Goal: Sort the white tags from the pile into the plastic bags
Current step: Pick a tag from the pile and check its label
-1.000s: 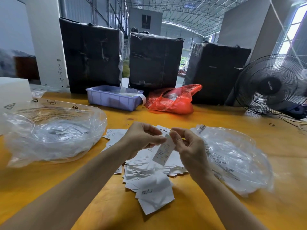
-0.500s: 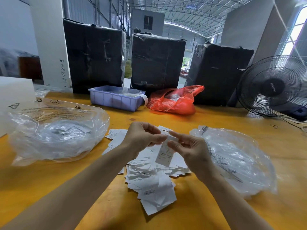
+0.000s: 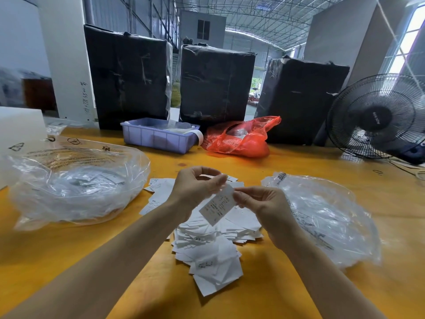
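Hands, left (image 3: 195, 187) and right (image 3: 264, 208), pinch flat rectangular paper tag (image 3: 217, 207) above pile (image 3: 207, 249).

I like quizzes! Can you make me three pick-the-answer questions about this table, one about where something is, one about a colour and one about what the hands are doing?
1. Where is the pile of white tags?
A. between the two clear bags
B. inside the tray
C. under the fan

2. What colour is the bag beside the tray?
A. green
B. red
C. black

3. What are the hands doing?
A. resting flat
B. pushing a bag
C. pinching one tag

Answers:
1 A: the left clear bag and right clear bag flank it.
2 B: it is plainly red.
3 C: the left hand and right hand both pinch the held tag.
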`<state>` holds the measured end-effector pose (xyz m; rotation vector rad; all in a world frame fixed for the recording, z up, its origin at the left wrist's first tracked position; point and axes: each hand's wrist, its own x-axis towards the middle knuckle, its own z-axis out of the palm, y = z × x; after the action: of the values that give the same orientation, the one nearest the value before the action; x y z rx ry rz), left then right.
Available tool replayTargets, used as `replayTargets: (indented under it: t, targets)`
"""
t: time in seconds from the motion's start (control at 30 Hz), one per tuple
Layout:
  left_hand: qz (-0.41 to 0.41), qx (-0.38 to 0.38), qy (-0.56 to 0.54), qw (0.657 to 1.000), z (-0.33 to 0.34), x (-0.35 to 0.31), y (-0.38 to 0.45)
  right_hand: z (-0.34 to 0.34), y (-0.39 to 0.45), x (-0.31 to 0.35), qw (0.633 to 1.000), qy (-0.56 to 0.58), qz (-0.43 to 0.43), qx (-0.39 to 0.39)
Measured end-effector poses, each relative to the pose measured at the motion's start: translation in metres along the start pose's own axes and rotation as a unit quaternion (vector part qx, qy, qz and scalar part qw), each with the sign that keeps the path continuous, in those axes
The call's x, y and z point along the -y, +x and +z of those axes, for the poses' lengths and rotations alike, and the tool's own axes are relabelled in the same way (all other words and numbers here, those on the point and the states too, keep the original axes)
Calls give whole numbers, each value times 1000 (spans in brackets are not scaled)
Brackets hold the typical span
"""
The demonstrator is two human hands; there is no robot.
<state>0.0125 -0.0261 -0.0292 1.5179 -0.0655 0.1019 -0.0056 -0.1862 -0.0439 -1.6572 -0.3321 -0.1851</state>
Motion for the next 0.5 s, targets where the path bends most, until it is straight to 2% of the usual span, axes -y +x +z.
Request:
replayTargets:
  t: [0.1,0.17,0.27,0.33,0.4,0.47,0.5]
  targets:
    - [-86,79,77,990,-4,-2,-1,-4,1,1,997,49,46,-42]
    - [-115,121,93,982,-8,-2,0,-5,2,1,994,57,74,-63]
    - [-132,124,93,979,-11,-5,0,-5,3,-1,990,79,82,-82]
    - [-131,108,86,982,-17,-12,1,-11,5,0,990,69,35,-119]
    - [-124,78,62,987,-29,-21,4,-24,9,1,982,0,-65,-178]
    - [-98,-7,49,994,-53,-31,13,-43,14,0,944,-147,-155,-250]
    - [-86,-69,52,993,-70,-36,17,-58,17,-4,916,-236,-172,-275]
